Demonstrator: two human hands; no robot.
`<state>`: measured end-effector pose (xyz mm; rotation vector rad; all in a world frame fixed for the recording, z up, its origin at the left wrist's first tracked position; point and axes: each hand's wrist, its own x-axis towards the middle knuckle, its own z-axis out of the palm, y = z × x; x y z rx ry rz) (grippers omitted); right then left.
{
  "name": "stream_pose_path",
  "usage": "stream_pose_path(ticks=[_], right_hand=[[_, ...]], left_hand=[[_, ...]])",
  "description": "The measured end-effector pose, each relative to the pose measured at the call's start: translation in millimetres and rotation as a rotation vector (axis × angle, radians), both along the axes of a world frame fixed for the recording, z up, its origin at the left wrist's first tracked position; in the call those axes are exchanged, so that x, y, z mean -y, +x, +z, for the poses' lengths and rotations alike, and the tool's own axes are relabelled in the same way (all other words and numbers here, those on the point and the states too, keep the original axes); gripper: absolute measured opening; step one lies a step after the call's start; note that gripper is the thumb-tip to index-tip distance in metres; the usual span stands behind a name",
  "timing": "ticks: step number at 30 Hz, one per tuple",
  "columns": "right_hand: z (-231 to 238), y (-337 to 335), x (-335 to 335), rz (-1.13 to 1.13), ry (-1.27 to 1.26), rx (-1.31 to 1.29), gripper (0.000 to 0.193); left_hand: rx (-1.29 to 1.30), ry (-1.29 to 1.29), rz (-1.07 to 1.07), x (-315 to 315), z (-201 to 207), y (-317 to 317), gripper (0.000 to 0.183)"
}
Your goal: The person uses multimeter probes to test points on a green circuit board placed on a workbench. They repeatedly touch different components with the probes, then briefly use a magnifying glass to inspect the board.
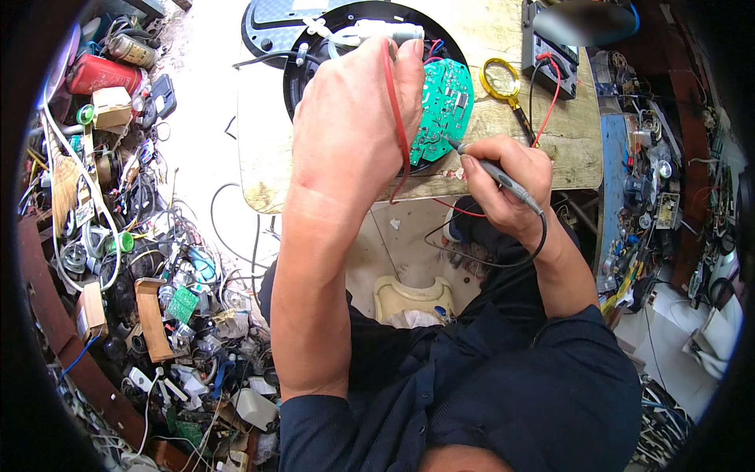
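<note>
A green circuit board lies at the right side of a round black appliance housing on the wooden table. My right hand grips a dark grey test probe, its tip pointing at the board's lower right part, at or close to the surface. My left hand is over the housing, closed on what appears to be the red test probe. Its red lead comes out by the thumb and hangs down; the probe and fingertips are hidden. Just beyond sits a white cylindrical part.
Right of the board lie a yellow-rimmed magnifying glass and a multimeter with red and black leads plugged in. A dark cover rests at the table's far left. Heaped electronic scrap covers the left floor; more lies right.
</note>
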<state>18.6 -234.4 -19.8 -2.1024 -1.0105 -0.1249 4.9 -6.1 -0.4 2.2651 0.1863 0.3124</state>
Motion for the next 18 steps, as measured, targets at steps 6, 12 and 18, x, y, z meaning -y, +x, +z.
stream_pose_path(ticks=[6, 12, 18], right_hand=[[-0.3, -0.3, -0.7, 0.001, 0.006, 0.0, 0.015], [-1.0, -0.4, -0.3, -0.005, 0.003, -0.001, 0.015], [-0.2, 0.5, 0.0, 0.0, -0.004, 0.02, 0.015]], left_hand=[[0.049, 0.016, 0.0, -1.0, -2.5, 0.2, 0.037], [0.025, -0.003, 0.012, -1.1, -1.1, 0.4, 0.041], [0.015, -0.069, 0.024, -2.8, 0.0, 0.3, 0.044]])
